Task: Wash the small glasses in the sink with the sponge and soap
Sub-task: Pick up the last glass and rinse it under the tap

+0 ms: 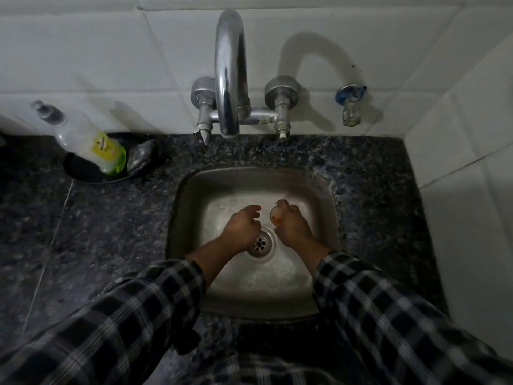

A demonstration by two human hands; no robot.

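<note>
Plaid sleeves nearest. Over drain: left hand loosely curled, empty; right hand gripping small glass, tilted sideways, probably for draining. Far left: soap bottle, scrubber in dish, untouched. Tap farthest.

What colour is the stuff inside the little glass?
Orange-red residue inside the small glass, seen from the head camera.

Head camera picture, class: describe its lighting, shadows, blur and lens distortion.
Head view: dim overall, light falling mostly on the tiled wall; the tap spout casts a large curved shadow to its right; the chrome shows soft glare; wide-angle bending bows the tile lines and counter edges; the checked sleeves at the bottom are blurred; the small glass in the right hand is dark and hard to read.
</note>
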